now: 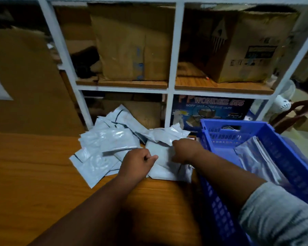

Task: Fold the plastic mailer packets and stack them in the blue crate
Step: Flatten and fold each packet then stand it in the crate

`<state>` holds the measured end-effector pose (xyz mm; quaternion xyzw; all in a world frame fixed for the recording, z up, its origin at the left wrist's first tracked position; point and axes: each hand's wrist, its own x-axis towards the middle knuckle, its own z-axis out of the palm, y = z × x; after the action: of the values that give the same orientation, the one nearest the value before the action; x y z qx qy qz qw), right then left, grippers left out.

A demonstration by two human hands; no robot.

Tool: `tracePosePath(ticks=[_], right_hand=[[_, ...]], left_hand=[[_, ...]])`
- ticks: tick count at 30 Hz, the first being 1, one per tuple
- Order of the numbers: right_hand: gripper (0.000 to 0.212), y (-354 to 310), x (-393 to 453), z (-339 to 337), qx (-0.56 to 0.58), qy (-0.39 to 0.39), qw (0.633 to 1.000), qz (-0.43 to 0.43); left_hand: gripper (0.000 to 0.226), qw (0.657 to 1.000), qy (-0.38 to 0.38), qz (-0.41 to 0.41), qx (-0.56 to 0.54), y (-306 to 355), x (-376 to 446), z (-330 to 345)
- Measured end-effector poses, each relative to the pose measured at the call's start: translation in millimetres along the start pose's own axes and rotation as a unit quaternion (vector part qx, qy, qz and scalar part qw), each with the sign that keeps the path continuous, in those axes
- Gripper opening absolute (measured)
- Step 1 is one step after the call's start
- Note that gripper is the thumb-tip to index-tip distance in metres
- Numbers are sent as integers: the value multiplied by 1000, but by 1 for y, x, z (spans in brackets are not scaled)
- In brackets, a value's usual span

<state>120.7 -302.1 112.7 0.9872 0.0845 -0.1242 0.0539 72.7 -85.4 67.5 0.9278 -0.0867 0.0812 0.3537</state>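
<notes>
A loose pile of white plastic mailer packets (pixel 105 144) lies on the wooden table (pixel 34 166), up against the shelf. One packet (pixel 163 164) lies flat nearest me, between both hands. My left hand (pixel 138 161) pinches its left edge with curled fingers. My right hand (pixel 186 150) grips its upper right part, fingers curled over the plastic. The blue crate (pixel 277 148) stands at the right, touching the table's edge. Several folded packets (pixel 256 157) lean inside it.
A white-framed shelf (pixel 172 64) rises behind the pile, holding cardboard boxes (pixel 132 43) and a dark tape carton (pixel 210 112). A large cardboard sheet (pixel 25 82) leans at the left. A white fan (pixel 281 103) and a brown chair (pixel 295 114) stand at the far right.
</notes>
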Motion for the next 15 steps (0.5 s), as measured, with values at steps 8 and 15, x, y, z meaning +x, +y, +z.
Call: tracePosePath(ticks=[8,15], right_hand=[[30,-27,25,32,30,25,986,161],[21,-44,-32,6,183,3,970,161]], left_hand=[[49,998,-22,58,-21,-94,-43,-50],[47,986,-33,161,-31,-149,-49,-74]])
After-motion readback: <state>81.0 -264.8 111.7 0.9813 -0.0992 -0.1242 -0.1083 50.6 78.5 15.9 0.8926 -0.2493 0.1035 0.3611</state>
